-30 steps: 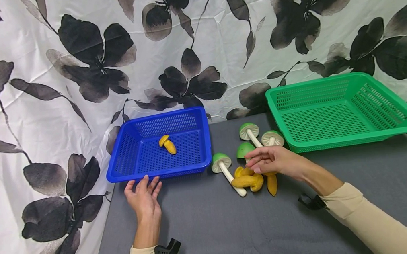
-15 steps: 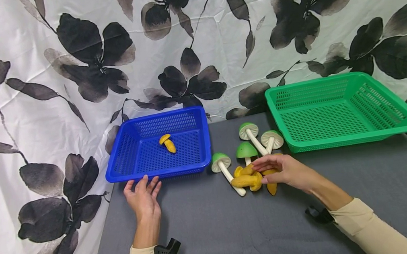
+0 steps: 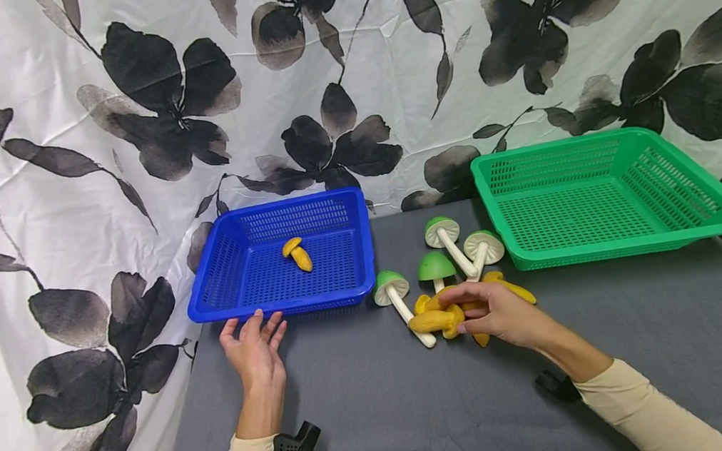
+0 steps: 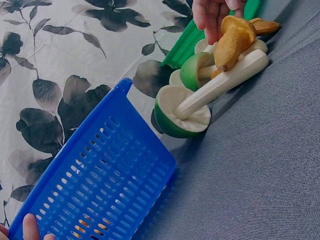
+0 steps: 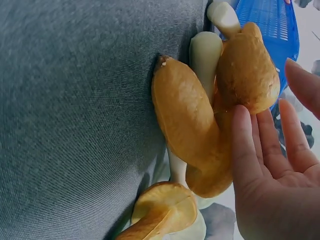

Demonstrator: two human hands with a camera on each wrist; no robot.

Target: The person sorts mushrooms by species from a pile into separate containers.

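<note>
In the head view my left hand (image 3: 255, 356) has its fingers extended against the front rim of the blue basket (image 3: 284, 307). Inside that basket lies one yellow mushroom (image 3: 301, 258). My right hand (image 3: 500, 313) is over a pile of yellow mushrooms (image 3: 434, 321), thumb and fingers spread apart. In the right wrist view a fingertip touches the cap of a yellow mushroom (image 5: 247, 75), while the thumb stands clear of it. Another yellow mushroom (image 3: 513, 289) lies partly hidden behind the right hand. Several green-capped mushrooms with white stems (image 3: 435, 265) lie around the pile.
A green basket (image 3: 621, 249) stands at the back right with nothing visible in it. Grey cloth (image 3: 377, 410) covers the table. Behind both baskets hangs a white curtain (image 3: 398, 57) with dark flowers.
My right hand has come down and nearer over the yellow mushrooms, shifting right and then slightly left. A yellow mushroom now shows to its right. My left hand stays at the blue rim.
</note>
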